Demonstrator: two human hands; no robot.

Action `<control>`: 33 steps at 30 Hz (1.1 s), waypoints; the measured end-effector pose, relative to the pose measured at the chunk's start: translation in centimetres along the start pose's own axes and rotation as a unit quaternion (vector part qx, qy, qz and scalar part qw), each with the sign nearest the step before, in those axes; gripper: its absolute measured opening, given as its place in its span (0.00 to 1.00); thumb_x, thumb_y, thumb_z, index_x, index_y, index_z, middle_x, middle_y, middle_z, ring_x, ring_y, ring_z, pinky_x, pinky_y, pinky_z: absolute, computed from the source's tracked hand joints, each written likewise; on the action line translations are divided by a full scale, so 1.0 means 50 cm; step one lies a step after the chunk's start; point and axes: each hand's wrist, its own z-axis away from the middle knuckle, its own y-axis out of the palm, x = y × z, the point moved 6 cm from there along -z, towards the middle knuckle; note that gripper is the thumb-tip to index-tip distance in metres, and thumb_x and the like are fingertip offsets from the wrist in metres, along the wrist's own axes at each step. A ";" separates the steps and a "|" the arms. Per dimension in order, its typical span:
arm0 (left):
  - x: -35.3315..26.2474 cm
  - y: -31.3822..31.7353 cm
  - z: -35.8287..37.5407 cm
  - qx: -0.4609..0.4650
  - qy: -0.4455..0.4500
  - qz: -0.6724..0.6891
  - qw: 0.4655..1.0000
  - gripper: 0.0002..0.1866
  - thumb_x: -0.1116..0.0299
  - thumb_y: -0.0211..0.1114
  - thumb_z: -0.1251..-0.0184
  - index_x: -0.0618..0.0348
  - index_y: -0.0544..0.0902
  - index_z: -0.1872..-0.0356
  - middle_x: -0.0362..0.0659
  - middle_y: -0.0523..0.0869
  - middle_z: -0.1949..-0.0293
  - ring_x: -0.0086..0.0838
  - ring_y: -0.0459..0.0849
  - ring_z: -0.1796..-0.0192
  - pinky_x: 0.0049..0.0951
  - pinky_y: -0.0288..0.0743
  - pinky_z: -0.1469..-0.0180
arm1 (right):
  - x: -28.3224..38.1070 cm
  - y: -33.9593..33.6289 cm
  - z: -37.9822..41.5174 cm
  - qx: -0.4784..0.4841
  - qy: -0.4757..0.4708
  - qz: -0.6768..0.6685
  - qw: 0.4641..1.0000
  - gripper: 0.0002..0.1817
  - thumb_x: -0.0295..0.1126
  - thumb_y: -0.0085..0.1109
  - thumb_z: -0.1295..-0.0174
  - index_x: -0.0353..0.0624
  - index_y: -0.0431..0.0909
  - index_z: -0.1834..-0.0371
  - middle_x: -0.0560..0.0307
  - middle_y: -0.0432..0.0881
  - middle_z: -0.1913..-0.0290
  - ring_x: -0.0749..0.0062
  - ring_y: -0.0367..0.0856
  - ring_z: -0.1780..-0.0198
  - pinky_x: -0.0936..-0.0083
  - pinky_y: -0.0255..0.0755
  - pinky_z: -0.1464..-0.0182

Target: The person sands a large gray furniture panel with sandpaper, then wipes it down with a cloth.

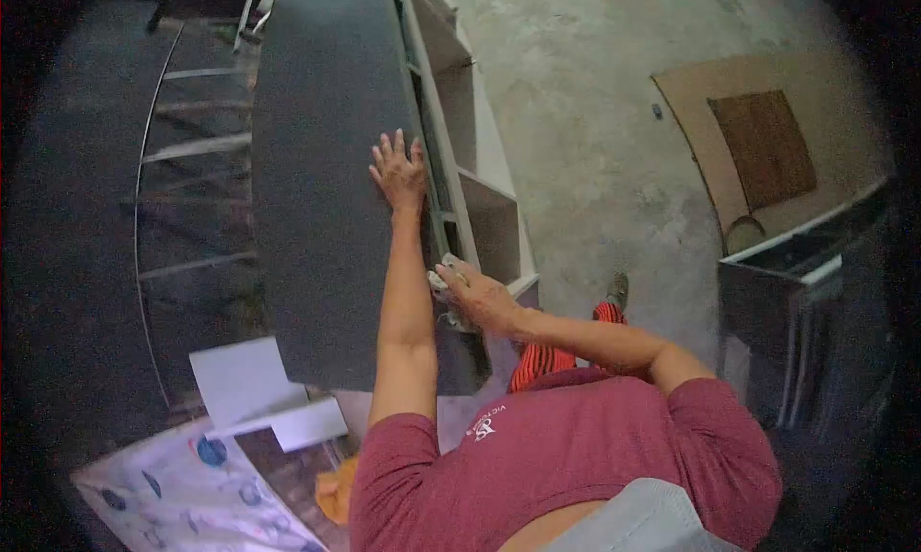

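Note:
My left hand (398, 176) lies flat with its fingers spread on a long dark grey panel (321, 168), close to the panel's right edge. Lower down that edge, my right hand (480, 298) is closed around a crumpled whitish rag (441, 281), pressed against the side of the piece. Along the right of the panel runs a pale open-fronted cabinet frame (489, 211) with several compartments. Part of the rag is hidden under my fingers.
Left of the panel is a metal rack with rungs (197, 149). White boards (245, 379) and a patterned sheet (206, 490) lie at lower left, near an orange cloth (336, 490). On the right are cardboard (681, 120), a brown mat (765, 149) and a dark cabinet (767, 303).

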 end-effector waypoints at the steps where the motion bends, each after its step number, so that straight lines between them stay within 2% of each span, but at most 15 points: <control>1: 0.010 0.001 0.004 0.001 -0.018 -0.008 1.000 0.32 0.41 0.39 0.29 0.48 0.64 0.31 0.49 0.57 0.28 0.49 0.50 0.26 0.54 0.41 0.28 | 0.002 -0.007 -0.008 0.031 0.001 -0.013 0.999 0.29 0.29 0.52 0.40 0.42 0.60 0.34 0.35 0.65 0.36 0.42 0.70 0.39 0.61 0.70 0.41; 5: 0.006 0.007 -0.022 -0.009 -0.030 -0.016 0.999 0.31 0.42 0.38 0.28 0.47 0.65 0.32 0.48 0.57 0.28 0.45 0.50 0.26 0.50 0.40 0.27 | -0.082 -0.038 -0.051 0.006 -0.045 0.003 0.999 0.27 0.29 0.49 0.37 0.42 0.60 0.34 0.35 0.67 0.37 0.45 0.71 0.39 0.60 0.69 0.41; 7: 0.018 0.011 -0.035 -0.019 -0.057 -0.021 0.998 0.30 0.43 0.38 0.28 0.47 0.65 0.31 0.48 0.56 0.28 0.45 0.50 0.26 0.50 0.40 0.27 | -0.139 -0.083 -0.084 -0.014 0.086 -0.095 0.992 0.24 0.32 0.47 0.34 0.42 0.60 0.35 0.32 0.68 0.39 0.46 0.73 0.42 0.59 0.70 0.44; 8: 0.020 0.010 -0.042 -0.019 -0.063 -0.020 0.998 0.30 0.43 0.38 0.28 0.47 0.65 0.31 0.48 0.56 0.28 0.45 0.50 0.26 0.50 0.40 0.27 | -0.143 -0.110 -0.107 -0.042 0.128 -0.088 0.987 0.24 0.37 0.47 0.32 0.42 0.58 0.35 0.30 0.73 0.47 0.43 0.77 0.49 0.57 0.73 0.49; 9: 0.023 0.007 -0.049 -0.024 -0.070 -0.017 0.997 0.30 0.43 0.38 0.28 0.47 0.64 0.31 0.49 0.56 0.28 0.46 0.50 0.26 0.51 0.40 0.27 | -0.150 -0.107 -0.126 -0.035 0.126 -0.087 0.988 0.24 0.37 0.47 0.32 0.42 0.58 0.35 0.30 0.73 0.47 0.43 0.77 0.49 0.57 0.73 0.49; 11: 0.030 0.000 -0.062 -0.032 -0.087 -0.011 0.996 0.30 0.44 0.38 0.27 0.47 0.64 0.31 0.49 0.56 0.28 0.46 0.50 0.26 0.51 0.40 0.27 | -0.162 -0.086 -0.160 0.038 0.160 -0.099 0.981 0.23 0.39 0.49 0.33 0.43 0.59 0.39 0.34 0.79 0.57 0.40 0.80 0.57 0.53 0.74 0.55; 14: 0.039 -0.008 -0.080 -0.039 -0.103 -0.028 0.993 0.30 0.44 0.38 0.27 0.47 0.63 0.30 0.49 0.56 0.28 0.47 0.50 0.26 0.52 0.40 0.28 | -0.131 -0.075 -0.193 0.111 0.122 -0.044 0.985 0.18 0.38 0.47 0.32 0.42 0.59 0.44 0.37 0.80 0.60 0.39 0.79 0.58 0.52 0.72 0.59; 18: 0.069 -0.010 -0.117 -0.029 -0.136 -0.052 0.989 0.31 0.44 0.38 0.28 0.48 0.61 0.30 0.51 0.55 0.28 0.49 0.49 0.26 0.54 0.40 0.28 | -0.179 -0.074 -0.273 0.140 0.151 -0.024 0.978 0.16 0.38 0.47 0.33 0.43 0.60 0.48 0.37 0.80 0.65 0.40 0.80 0.63 0.50 0.71 0.63; 21: 0.068 0.001 -0.196 -0.034 -0.148 -0.062 0.987 0.32 0.43 0.37 0.28 0.49 0.60 0.29 0.51 0.54 0.28 0.51 0.48 0.26 0.55 0.40 0.29 | -0.248 -0.116 -0.377 0.064 0.126 -0.042 0.989 0.17 0.40 0.49 0.34 0.46 0.61 0.46 0.39 0.81 0.65 0.38 0.80 0.63 0.47 0.72 0.62; 24: 0.057 0.017 -0.311 -0.031 -0.158 -0.064 0.985 0.33 0.42 0.37 0.28 0.50 0.59 0.29 0.52 0.54 0.28 0.52 0.48 0.26 0.56 0.39 0.29 | -0.332 -0.148 -0.506 0.050 0.169 -0.030 0.984 0.18 0.40 0.49 0.34 0.46 0.61 0.46 0.37 0.80 0.63 0.35 0.78 0.61 0.46 0.71 0.60; 26: 0.061 0.029 -0.365 -0.011 -0.174 -0.067 0.982 0.33 0.42 0.38 0.28 0.50 0.58 0.29 0.53 0.53 0.28 0.52 0.48 0.26 0.56 0.39 0.29 | -0.379 -0.168 -0.595 0.026 0.212 -0.018 0.977 0.19 0.39 0.49 0.35 0.46 0.60 0.45 0.34 0.78 0.57 0.33 0.78 0.59 0.45 0.70 0.58; 29: 0.048 0.050 -0.510 -0.019 -0.144 -0.071 0.987 0.35 0.41 0.37 0.29 0.51 0.57 0.28 0.53 0.53 0.27 0.52 0.48 0.26 0.56 0.38 0.29 | -0.442 -0.221 -0.778 -0.041 0.221 -0.010 0.974 0.21 0.35 0.52 0.38 0.46 0.60 0.43 0.35 0.76 0.54 0.33 0.76 0.56 0.48 0.69 0.56; 31: 0.040 0.063 -0.592 -0.010 -0.121 -0.070 0.990 0.35 0.40 0.36 0.29 0.52 0.57 0.28 0.53 0.53 0.27 0.52 0.47 0.26 0.56 0.37 0.29 | -0.456 -0.271 -0.873 -0.207 0.073 -0.040 0.975 0.21 0.28 0.51 0.39 0.43 0.58 0.43 0.36 0.75 0.53 0.39 0.75 0.53 0.51 0.70 0.54; 32: 0.037 0.060 -0.617 -0.002 -0.121 -0.075 0.990 0.36 0.40 0.36 0.29 0.52 0.56 0.28 0.53 0.51 0.27 0.52 0.46 0.26 0.55 0.37 0.28 | -0.456 -0.269 -0.881 -0.211 0.076 -0.042 0.974 0.21 0.28 0.51 0.39 0.43 0.58 0.43 0.36 0.75 0.53 0.39 0.75 0.53 0.51 0.70 0.54; 33: 0.030 0.060 -0.637 0.001 -0.114 -0.078 0.990 0.36 0.40 0.36 0.29 0.52 0.56 0.28 0.53 0.51 0.27 0.52 0.46 0.26 0.55 0.37 0.28 | -0.459 -0.260 -0.894 -0.172 0.077 -0.032 0.982 0.21 0.27 0.50 0.40 0.42 0.60 0.43 0.36 0.73 0.51 0.40 0.73 0.49 0.53 0.67 0.50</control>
